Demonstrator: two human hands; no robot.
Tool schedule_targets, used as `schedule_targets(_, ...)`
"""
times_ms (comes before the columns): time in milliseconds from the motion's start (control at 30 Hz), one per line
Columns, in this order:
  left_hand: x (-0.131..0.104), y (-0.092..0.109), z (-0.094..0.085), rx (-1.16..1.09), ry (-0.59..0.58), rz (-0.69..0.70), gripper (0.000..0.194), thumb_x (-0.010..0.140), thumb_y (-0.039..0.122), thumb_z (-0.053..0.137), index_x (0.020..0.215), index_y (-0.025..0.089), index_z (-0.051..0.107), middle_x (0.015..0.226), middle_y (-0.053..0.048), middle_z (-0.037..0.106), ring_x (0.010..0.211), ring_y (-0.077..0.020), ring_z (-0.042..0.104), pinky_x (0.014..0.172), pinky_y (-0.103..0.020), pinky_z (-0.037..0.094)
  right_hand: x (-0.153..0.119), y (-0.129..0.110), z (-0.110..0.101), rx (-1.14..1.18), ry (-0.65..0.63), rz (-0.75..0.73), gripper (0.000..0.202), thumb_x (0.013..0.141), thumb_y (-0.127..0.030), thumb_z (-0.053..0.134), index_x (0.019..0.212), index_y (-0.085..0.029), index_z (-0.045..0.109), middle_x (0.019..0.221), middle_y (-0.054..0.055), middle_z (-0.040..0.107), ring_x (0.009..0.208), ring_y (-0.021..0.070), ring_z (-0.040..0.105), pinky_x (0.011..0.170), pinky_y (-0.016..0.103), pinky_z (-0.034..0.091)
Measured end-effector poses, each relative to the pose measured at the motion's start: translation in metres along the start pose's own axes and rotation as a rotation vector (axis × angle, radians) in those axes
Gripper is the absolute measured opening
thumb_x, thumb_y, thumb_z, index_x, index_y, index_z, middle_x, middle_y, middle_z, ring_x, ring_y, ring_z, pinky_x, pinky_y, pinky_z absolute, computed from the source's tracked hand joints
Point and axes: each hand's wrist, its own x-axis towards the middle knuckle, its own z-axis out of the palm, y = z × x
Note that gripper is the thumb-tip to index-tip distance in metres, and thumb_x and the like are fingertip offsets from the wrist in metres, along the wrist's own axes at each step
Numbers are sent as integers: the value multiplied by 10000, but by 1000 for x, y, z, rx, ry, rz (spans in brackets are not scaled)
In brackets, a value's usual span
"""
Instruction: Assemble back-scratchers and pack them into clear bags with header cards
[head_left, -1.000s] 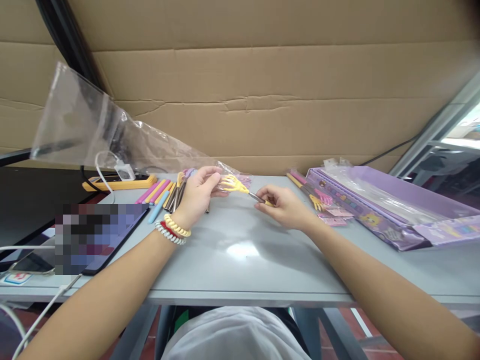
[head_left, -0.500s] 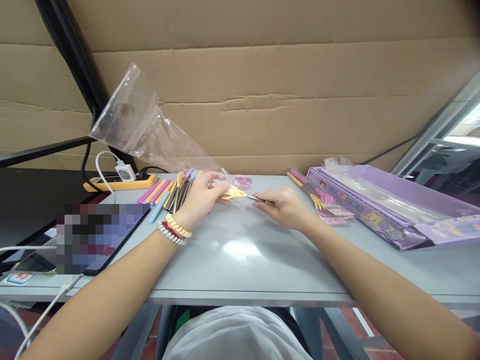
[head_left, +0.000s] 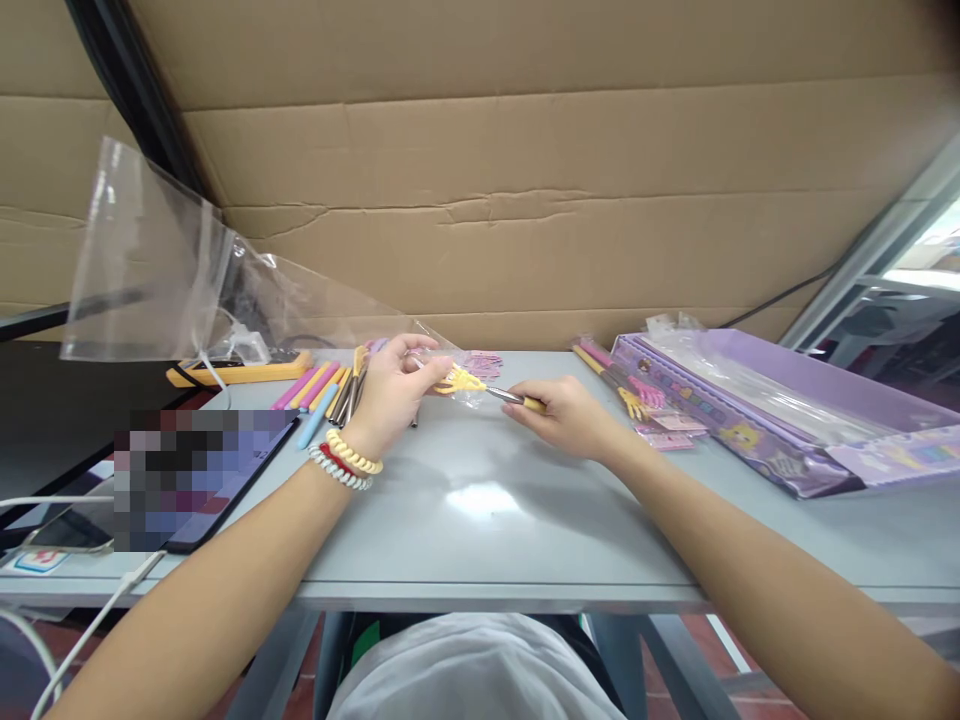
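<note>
A back scratcher with a yellow hand-shaped head [head_left: 463,380], a thin metal rod and a yellow handle lies level between my hands above the table. My left hand [head_left: 394,395] is closed around the yellow head and the end of a long clear plastic bag [head_left: 300,295]. Part of the plastic wraps the head, and the bag stretches up to the left. My right hand [head_left: 559,415] grips the handle end, fingers wrapped round it. Beside my left hand lie several more scratchers with coloured handles [head_left: 319,385]. Pink hand-shaped pieces [head_left: 482,364] rest just behind the yellow head.
At the right stands an open purple box [head_left: 750,425] with clear plastic inside. Bagged pink and yellow scratchers [head_left: 634,395] lie beside it. A tablet [head_left: 232,480], a yellow power strip [head_left: 244,371] and white cables are at the left. Cardboard [head_left: 525,150] walls the back.
The bag's free end has swung left and lower, now in front of the power strip. My left hand has shifted slightly left with the yellow head; more metal rod shows by my right hand.
</note>
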Motion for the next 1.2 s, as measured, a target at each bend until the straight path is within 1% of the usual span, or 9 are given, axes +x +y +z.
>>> schedule_targets(100, 0, 0, 0, -11, -2, -1, 339, 631, 288, 760, 885, 170, 569, 618, 35, 604, 601, -128, 615, 577, -267, 551, 0, 0, -1, 5, -20, 1, 259, 861, -381, 468, 774, -190, 619, 538, -29, 443, 503, 97, 324, 521, 230, 264)
schedule_targets(267, 3, 0, -2, -31, 72, 39, 319, 609, 275, 776, 842, 173, 583, 607, 39, 600, 558, -104, 590, 545, -233, 530, -1, 4, -2, -20, -112, 14, 216, 832, -352, 495, 723, -194, 595, 550, -32, 457, 512, 99, 347, 522, 234, 268)
schedule_targets(400, 4, 3, -3, -49, 87, 41, 333, 591, 274, 790, 829, 178, 578, 602, 34, 606, 584, -120, 604, 533, -234, 533, -1, 8, -1, -32, -156, 36, 236, 849, -350, 470, 697, -195, 563, 554, -33, 463, 517, 98, 366, 524, 232, 270)
schedule_targets(600, 0, 8, 0, -51, 47, -26, 365, 602, 280, 770, 876, 174, 554, 681, 20, 626, 634, -133, 617, 544, -262, 552, 0, 9, 0, -36, -127, 66, 318, 880, -416, 435, 649, -198, 449, 545, -40, 426, 517, 97, 345, 527, 233, 263)
schedule_targets(733, -1, 5, 1, -59, 42, -12, 428, 616, 299, 763, 956, 192, 525, 695, 19, 635, 686, -160, 643, 560, -271, 559, 0, 9, 2, -7, -129, 90, 342, 882, -439, 417, 636, -204, 389, 533, -43, 397, 502, 97, 327, 510, 235, 248)
schedule_targets(867, 0, 3, 2, -95, 49, 5, 490, 628, 277, 764, 1024, 206, 485, 692, 28, 634, 686, -154, 647, 563, -266, 562, 0, 9, 6, 18, -144, 90, 356, 892, -456, 396, 640, -207, 372, 534, -46, 385, 506, 97, 326, 512, 234, 253)
schedule_targets(1033, -1, 4, 4, -173, 63, -23, 571, 616, 228, 770, 1085, 195, 447, 699, 33, 643, 659, -141, 651, 551, -254, 563, 0, 7, 8, 24, -129, 91, 354, 893, -453, 398, 638, -209, 359, 515, -52, 354, 493, 96, 310, 503, 235, 246)
schedule_targets(1200, -1, 0, 6, -168, 52, -83, 527, 639, 275, 772, 1067, 164, 485, 694, 8, 661, 666, -152, 668, 517, -229, 544, 0, 4, 11, 41, -122, 97, 365, 891, -456, 397, 626, -212, 334, 509, -52, 345, 489, 97, 299, 496, 235, 246)
